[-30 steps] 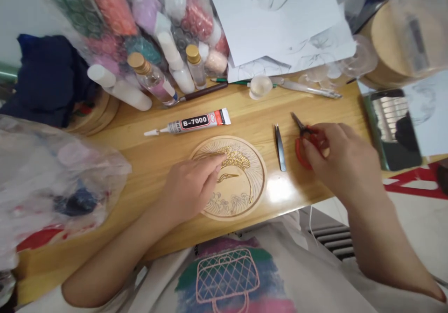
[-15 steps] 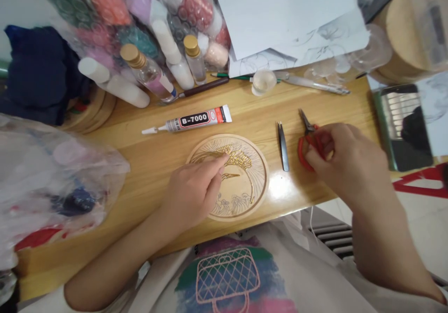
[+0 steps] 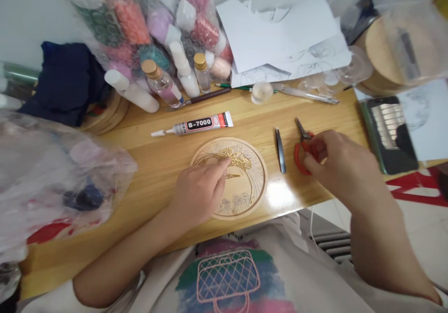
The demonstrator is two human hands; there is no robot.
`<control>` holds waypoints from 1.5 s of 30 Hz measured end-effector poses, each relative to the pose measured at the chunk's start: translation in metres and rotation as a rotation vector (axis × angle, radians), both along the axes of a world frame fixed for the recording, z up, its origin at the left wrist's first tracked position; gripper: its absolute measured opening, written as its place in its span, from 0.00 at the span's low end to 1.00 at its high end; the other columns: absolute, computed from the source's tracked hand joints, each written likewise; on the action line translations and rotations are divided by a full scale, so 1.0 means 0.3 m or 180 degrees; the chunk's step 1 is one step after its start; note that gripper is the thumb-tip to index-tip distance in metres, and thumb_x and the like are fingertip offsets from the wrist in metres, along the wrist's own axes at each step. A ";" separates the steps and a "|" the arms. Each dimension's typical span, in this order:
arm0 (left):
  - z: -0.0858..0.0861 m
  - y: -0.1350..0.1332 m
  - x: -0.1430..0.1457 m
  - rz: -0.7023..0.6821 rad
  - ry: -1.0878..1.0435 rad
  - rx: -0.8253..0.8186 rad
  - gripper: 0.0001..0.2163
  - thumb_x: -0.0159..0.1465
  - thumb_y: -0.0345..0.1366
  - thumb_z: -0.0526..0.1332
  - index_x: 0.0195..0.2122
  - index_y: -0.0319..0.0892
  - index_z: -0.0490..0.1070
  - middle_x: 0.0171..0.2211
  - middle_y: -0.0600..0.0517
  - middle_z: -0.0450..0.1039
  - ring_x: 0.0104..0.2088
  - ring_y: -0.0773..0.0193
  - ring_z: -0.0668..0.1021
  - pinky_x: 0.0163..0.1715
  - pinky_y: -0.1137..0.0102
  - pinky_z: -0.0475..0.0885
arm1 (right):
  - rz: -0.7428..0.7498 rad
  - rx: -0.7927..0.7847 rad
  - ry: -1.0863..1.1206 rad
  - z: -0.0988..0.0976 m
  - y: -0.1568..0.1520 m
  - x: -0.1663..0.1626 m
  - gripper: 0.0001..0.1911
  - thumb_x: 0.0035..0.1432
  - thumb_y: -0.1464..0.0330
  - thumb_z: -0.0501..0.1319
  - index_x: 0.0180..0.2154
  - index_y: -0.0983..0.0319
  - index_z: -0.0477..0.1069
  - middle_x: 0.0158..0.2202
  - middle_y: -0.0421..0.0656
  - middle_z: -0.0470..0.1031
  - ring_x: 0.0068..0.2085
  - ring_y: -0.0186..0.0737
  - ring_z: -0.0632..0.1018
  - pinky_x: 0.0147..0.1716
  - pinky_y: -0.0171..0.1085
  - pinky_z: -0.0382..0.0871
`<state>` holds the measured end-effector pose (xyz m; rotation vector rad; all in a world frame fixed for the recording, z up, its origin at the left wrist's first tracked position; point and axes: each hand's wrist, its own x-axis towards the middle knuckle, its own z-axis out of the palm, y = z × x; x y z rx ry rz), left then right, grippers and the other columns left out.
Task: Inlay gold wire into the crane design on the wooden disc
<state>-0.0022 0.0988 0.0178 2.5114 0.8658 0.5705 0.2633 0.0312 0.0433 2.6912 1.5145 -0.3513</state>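
A round wooden disc (image 3: 250, 182) carved with a crane and waves lies on the wooden table (image 3: 147, 163), part of the crane lined in gold. My left hand (image 3: 201, 194) rests on the disc's left side, fingers pinched together at the gold part. My right hand (image 3: 336, 161) is closed around the red handles of small scissors (image 3: 301, 147) lying on the table right of the disc. Black tweezers (image 3: 279, 149) lie between disc and scissors. A B-7000 glue tube (image 3: 198, 124) lies just beyond the disc.
Bottles (image 3: 161, 83) and bags of coloured beads (image 3: 140, 28) crowd the back left. White sketch papers (image 3: 280, 37) lie at the back, a phone (image 3: 394, 133) at the right. A plastic bag (image 3: 56, 177) covers the left. A pen (image 3: 308, 94) and small clear cup (image 3: 262, 91) lie behind.
Both hands stay about where they were; the right hand keeps its grip on the scissors. The view has shifted slightly.
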 end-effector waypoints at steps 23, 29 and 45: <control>-0.009 -0.009 -0.002 0.0062 0.0139 0.0101 0.12 0.71 0.29 0.52 0.50 0.36 0.73 0.30 0.50 0.80 0.25 0.65 0.79 0.28 0.72 0.74 | -0.0963 0.2065 0.2944 0.009 -0.048 0.033 0.10 0.40 0.71 0.70 0.27 0.58 0.72 0.24 0.38 0.74 0.23 0.32 0.72 0.20 0.34 0.63; -0.006 -0.014 0.003 0.0029 0.0229 0.0401 0.11 0.70 0.28 0.53 0.50 0.36 0.72 0.27 0.52 0.79 0.24 0.65 0.79 0.28 0.71 0.74 | -0.1312 0.2285 0.4088 0.053 -0.034 0.014 0.19 0.34 0.62 0.79 0.22 0.57 0.71 0.21 0.36 0.68 0.22 0.31 0.66 0.21 0.35 0.58; -0.010 -0.019 0.003 -0.0156 0.0356 0.1044 0.12 0.68 0.25 0.55 0.52 0.33 0.68 0.29 0.49 0.80 0.29 0.62 0.81 0.28 0.69 0.75 | -0.1211 0.2384 0.4204 0.067 -0.027 0.002 0.28 0.30 0.55 0.80 0.15 0.58 0.62 0.19 0.36 0.65 0.17 0.28 0.57 0.13 0.37 0.43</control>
